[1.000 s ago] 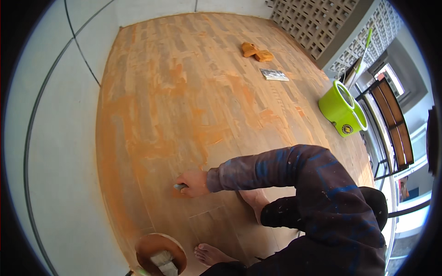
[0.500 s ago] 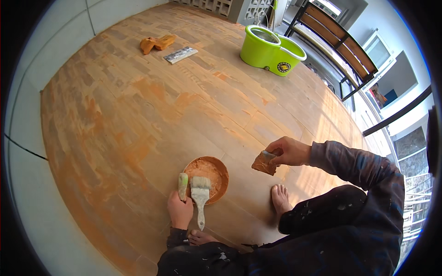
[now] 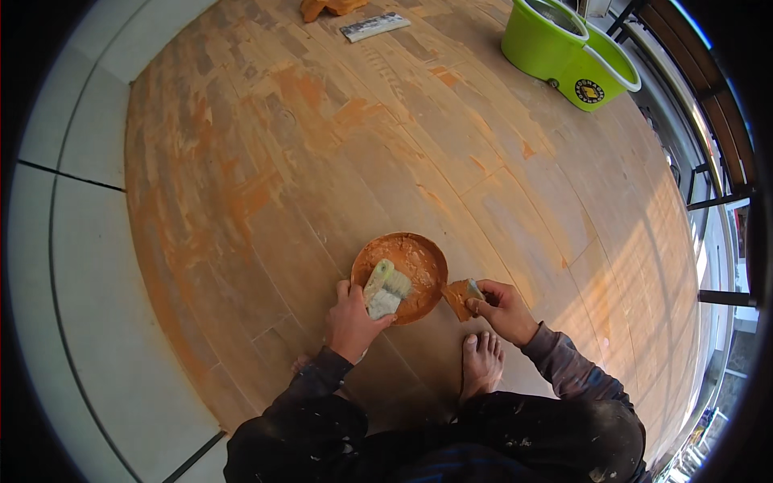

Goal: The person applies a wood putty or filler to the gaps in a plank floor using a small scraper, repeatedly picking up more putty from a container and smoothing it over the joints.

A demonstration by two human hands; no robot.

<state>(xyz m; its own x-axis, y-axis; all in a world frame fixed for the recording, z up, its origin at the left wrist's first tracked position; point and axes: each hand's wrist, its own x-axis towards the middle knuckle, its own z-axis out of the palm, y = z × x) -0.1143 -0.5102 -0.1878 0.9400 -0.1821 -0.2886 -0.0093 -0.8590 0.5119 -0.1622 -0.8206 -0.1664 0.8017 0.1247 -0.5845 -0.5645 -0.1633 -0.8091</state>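
Observation:
A round orange-brown bowl (image 3: 441,259) of wet orange paste stands on the floor before me. At its left side my left hand (image 3: 352,322) is closed around a pale handle with a greenish end (image 3: 375,278); what that handle belongs to is hidden. A wide flat paintbrush (image 3: 386,301), caked whitish, lies beside the handle over the bowl's rim, its own handle hidden by my hand. My right hand (image 3: 505,310) pinches a small flat scraper (image 3: 460,299) smeared with orange paste. The scraper's edge is at the bowl's right rim; whether it touches cannot be told.
Orange smears mark the wood-look tile floor (image 3: 322,193). A grey-white float (image 3: 375,27) and an orange cloth-like heap (image 3: 330,6) lie at the far side. A green mop bucket (image 3: 564,60) and a bench (image 3: 717,105) stand far right. A pale wall (image 3: 88,241) runs along the left.
My right hand has brought the scraper left to the bowl's rim. My left hand, still closed, and the paintbrush have shifted over the bowl. The view has tilted down and turned.

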